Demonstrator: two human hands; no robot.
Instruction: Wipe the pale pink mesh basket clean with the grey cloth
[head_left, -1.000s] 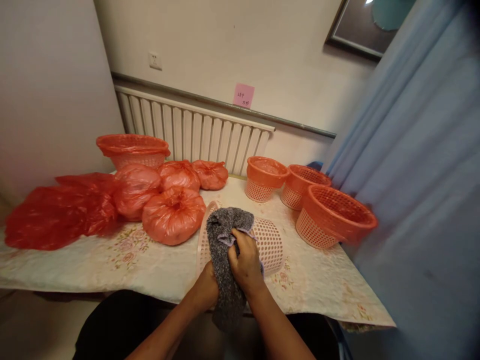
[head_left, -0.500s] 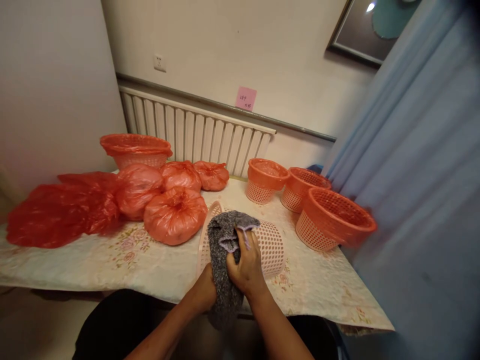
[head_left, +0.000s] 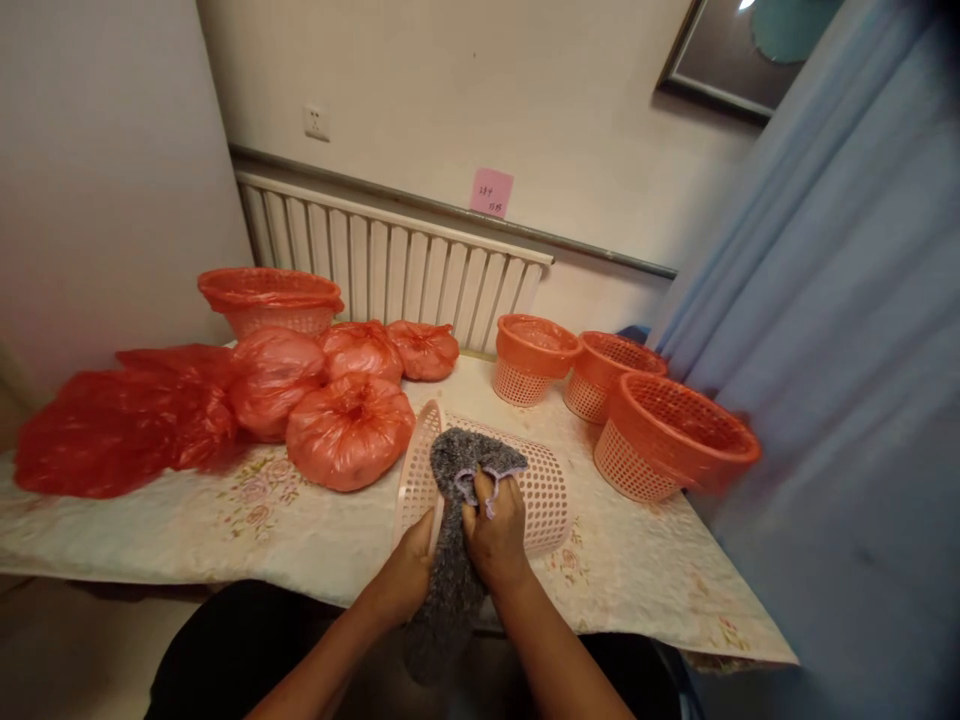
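Observation:
A pale pink plastic basket (head_left: 546, 500) with a perforated wall lies on its side in front of me, its wide rim towards the left. My left hand (head_left: 405, 575) is closed on the near part of that rim; some of its fingers are hidden. My right hand (head_left: 497, 530) is closed around a bunched dark grey cloth (head_left: 457, 540) with a light purple edging. The cloth lies against the outside of the basket wall, and its long end hangs down over the table's front edge between my forearms.
Several knotted red plastic bags (head_left: 351, 430) and a loose red bag (head_left: 94, 430) lie on the left. Behind them stands a red-lined basket (head_left: 270, 305). Three red-lined baskets (head_left: 637, 465) stand on the right beside a blue curtain (head_left: 840, 380). A flowered cloth covers the table (head_left: 337, 540).
My right hand and the grey cloth have shifted slightly down and right along the basket. The cloth's end hangs lower. My left hand stays near the rim, its thumb now showing more.

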